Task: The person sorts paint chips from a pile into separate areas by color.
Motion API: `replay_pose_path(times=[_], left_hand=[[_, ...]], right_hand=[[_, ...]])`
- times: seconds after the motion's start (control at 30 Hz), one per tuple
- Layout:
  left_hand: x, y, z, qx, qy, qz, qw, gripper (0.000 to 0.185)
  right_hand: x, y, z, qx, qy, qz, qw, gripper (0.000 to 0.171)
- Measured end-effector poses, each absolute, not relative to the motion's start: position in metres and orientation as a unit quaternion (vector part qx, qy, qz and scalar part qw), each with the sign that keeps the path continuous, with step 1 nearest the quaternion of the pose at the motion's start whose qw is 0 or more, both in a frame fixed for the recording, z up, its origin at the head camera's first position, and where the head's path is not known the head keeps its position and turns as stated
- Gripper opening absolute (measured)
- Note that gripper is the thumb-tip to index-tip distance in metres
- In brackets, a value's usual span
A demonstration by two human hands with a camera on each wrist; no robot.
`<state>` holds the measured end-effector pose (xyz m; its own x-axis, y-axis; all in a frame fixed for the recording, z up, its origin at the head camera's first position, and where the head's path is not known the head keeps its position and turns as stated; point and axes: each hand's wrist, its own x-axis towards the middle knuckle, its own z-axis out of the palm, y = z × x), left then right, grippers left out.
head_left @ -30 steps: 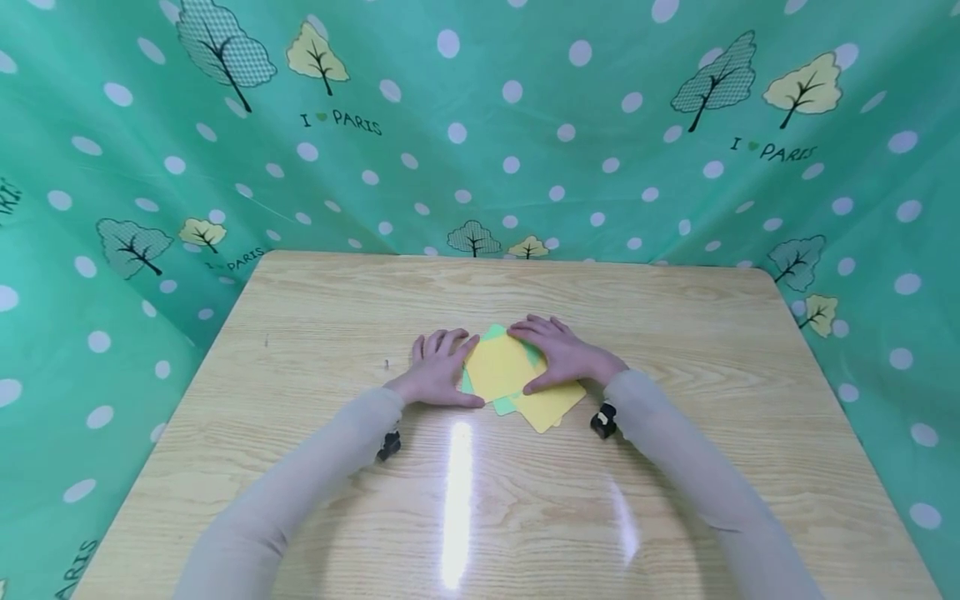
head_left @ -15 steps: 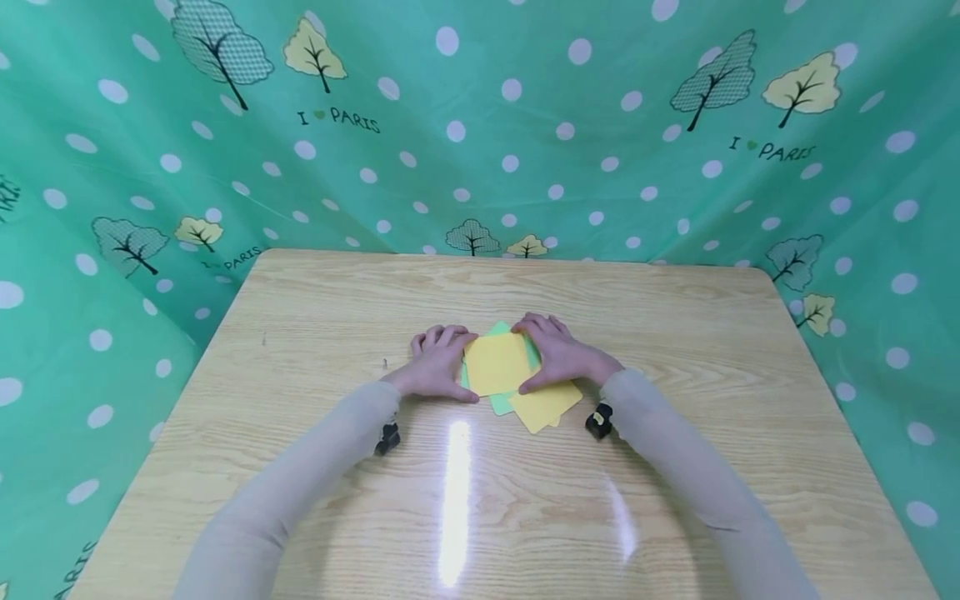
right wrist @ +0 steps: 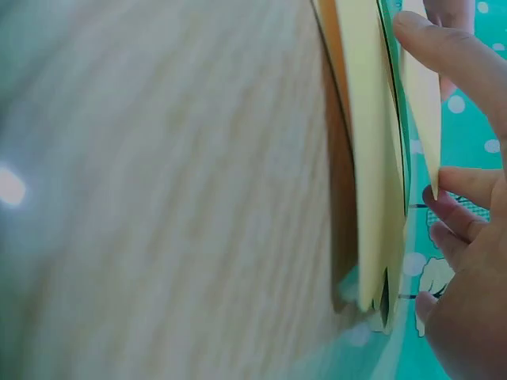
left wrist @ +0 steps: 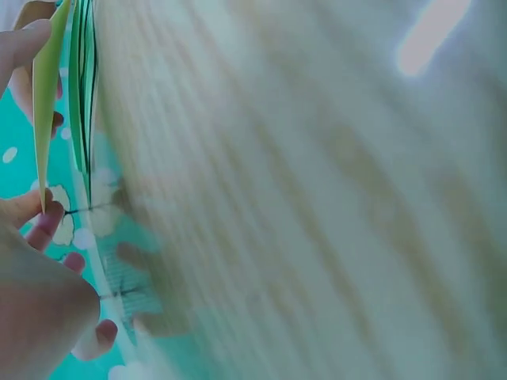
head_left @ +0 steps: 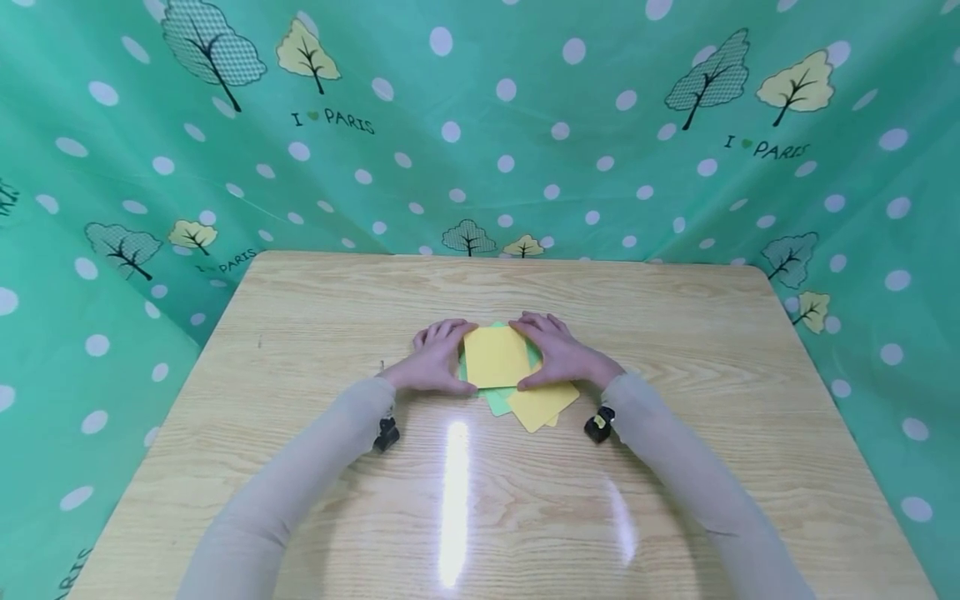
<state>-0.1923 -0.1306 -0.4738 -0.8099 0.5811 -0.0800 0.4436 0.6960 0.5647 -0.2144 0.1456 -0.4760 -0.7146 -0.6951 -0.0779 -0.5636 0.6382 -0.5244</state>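
Both hands hold a yellow square of paper [head_left: 496,357] by its opposite sides. My left hand [head_left: 437,358] grips the left side, thumb at the near corner and fingers at the far one. On the right side, my right hand [head_left: 558,354] has the same grip. Seen nearly edge-on in the left wrist view, the held yellow square [left wrist: 44,111] stands apart from the pile below. That pile shows a green square [head_left: 498,403] and, fanned to the near right, another yellow square [head_left: 543,407]. The right wrist view shows the pile's yellow edges [right wrist: 368,158] close beside the held square.
The pile lies on a pale wooden table [head_left: 337,308]. A green dotted cloth [head_left: 525,108] with printed trees hangs behind and along both sides. A black wrist camera [head_left: 386,434] sits under the left sleeve, another black camera [head_left: 599,426] under the right. Light glares off the near tabletop.
The held yellow square has turned from a tilt to straight and shifted away from me, covering more of the green one. My left hand has moved slightly farther out with it.
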Motion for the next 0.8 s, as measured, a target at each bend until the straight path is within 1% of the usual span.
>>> replay_pose_path(times=[0.3, 0.5, 0.8], left_hand=[[-0.198, -0.128, -0.473, 0.291, 0.909, 0.272, 0.12, 0.11], [-0.201, -0.119, -0.465, 0.294, 0.911, 0.265, 0.118, 0.108], [-0.206, -0.095, -0.452, 0.305, 0.913, 0.243, 0.117, 0.108]], right_hand=[[-0.211, 0.152, -0.468, -0.344, 0.897, -0.255, 0.108, 0.108], [-0.21, 0.163, -0.462, -0.345, 0.896, -0.265, 0.085, 0.104], [-0.208, 0.188, -0.457, -0.328, 0.901, -0.272, 0.079, 0.101]])
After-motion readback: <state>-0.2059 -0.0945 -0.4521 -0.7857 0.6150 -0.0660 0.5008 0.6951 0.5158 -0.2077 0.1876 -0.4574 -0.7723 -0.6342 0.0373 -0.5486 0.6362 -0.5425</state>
